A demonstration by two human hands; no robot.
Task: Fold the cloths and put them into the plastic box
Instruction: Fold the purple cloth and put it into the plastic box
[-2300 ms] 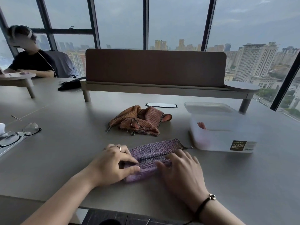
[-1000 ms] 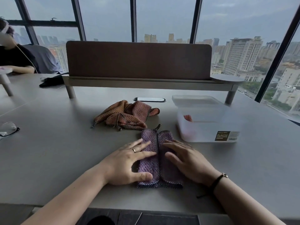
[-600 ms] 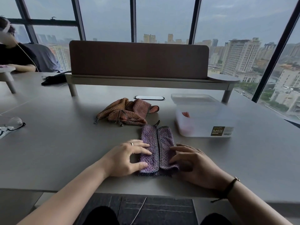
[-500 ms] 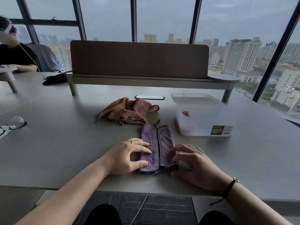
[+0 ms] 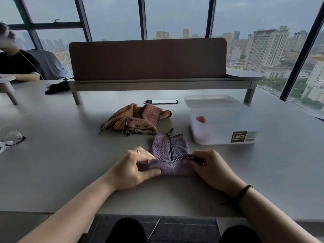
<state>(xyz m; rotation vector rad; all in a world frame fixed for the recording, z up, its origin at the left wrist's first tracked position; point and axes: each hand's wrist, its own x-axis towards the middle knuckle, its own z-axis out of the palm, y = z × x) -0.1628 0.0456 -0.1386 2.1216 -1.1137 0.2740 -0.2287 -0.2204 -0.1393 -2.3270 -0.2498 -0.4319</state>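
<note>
At the near table [image 5: 52,172] edge, left hand [image 5: 129,169] and right hand [image 5: 208,169] each pinch a near corner of the purple cloth [image 5: 170,155], rolling it forward to halve it; the plastic box [image 5: 220,127] waits close by, just right.

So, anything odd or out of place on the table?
Only the orange cloth: it lies crumpled and unfolded behind the purple cloth. The box stands upright, nothing spilled.

A grey table [image 5: 52,155] with a brown divider panel [image 5: 147,58] faces tall windows [image 5: 175,14].
</note>
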